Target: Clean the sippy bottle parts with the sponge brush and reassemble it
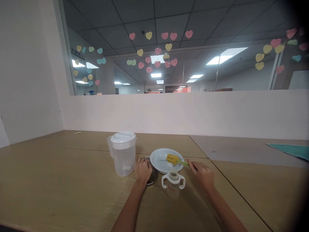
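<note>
My right hand (202, 174) is closed round the green handle of a bottle brush with a yellow sponge head (172, 158). The sponge head lies over the white plate (156, 164), and a thin wire-like tip sticks out to the left. My left hand (143, 170) is closed on a round, dark metal lid-like piece (152, 178) left of the plate; my fingers hide part of it. In front of the plate, between my hands, stands a clear baby bottle (173, 190) with two white handles and an uncapped neck.
Just left of my left hand stands a translucent pitcher (124, 158) with a white lid. A teal cloth (292, 150) lies at the far right. A small flat scrap (77, 132) rests at the back left. A wall with a window (181, 112) borders the table (72, 187).
</note>
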Demonstrator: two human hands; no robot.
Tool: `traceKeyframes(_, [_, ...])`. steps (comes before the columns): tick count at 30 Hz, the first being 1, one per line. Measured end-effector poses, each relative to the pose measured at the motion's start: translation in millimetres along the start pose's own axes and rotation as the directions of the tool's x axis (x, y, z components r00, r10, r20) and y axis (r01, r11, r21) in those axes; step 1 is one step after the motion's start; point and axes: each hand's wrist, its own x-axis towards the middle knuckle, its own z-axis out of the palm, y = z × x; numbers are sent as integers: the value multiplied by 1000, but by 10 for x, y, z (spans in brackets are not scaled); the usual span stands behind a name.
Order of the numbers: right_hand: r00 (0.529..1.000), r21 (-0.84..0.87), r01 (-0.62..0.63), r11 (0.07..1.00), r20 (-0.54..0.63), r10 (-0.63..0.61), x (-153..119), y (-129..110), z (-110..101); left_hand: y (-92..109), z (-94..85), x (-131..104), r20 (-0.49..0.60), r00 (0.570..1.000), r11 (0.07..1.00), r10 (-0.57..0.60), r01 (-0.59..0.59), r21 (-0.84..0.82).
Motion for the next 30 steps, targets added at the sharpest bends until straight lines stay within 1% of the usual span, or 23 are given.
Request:
traceKeyframes(2, [1000, -31, -18, 999, -16, 17, 3, 18, 7, 7, -21, 5, 2, 1000, 1000, 0, 0, -14])
traceKeyframes(5, [999, -61, -41, 997, -21, 40, 10, 46, 18, 71, -105, 44, -4, 1000, 999, 17, -17, -50])
traceKeyframes(7, [997, -76, -63, 995, -44, 59, 14, 59, 20, 155, -163, 96, -27, 999, 991, 43, -46, -128])
traceKeyframes(9, [993, -94, -101, 990, -75, 94, 17, 65, 19, 261, -182, 166, -1, 995, 963, 100, -97, -250])
traceKeyframes(11, [985, -108, -144, 984, -106, 133, 20, 69, 19, 373, -136, 245, 85, 977, 925, 193, -152, -349])
traceKeyframes(14, [973, -108, -200, 974, -140, 184, 29, 74, 22, 515, 39, 364, 223, 922, 897, 317, -215, -386])
traceKeyframes(16, [972, -92, -210, 973, -132, 197, 40, 76, 22, 586, 179, 433, 280, 892, 892, 356, -234, -387])
traceKeyframes(18, [972, -76, -215, 974, -110, 206, 53, 76, 15, 642, 299, 490, 320, 871, 892, 374, -243, -381])
traceKeyframes(21, [969, -69, -234, 970, -101, 227, 70, 72, -4, 707, 410, 554, 339, 863, 899, 374, -247, -361])
traceKeyframes(24, [967, -63, -245, 967, -93, 239, 80, 70, -22, 751, 454, 590, 350, 863, 906, 365, -243, -345])
traceKeyframes(26, [963, -62, -260, 964, -88, 255, 82, 72, -26, 762, 450, 594, 361, 860, 908, 361, -236, -347])
traceKeyframes(28, [957, -55, -281, 958, -88, 276, 84, 78, -25, 744, 410, 577, 361, 859, 904, 363, -230, -361])
traceKeyframes(30, [948, -31, -308, 951, -91, 304, 90, 80, -26, 684, 329, 540, 342, 863, 892, 372, -230, -389])
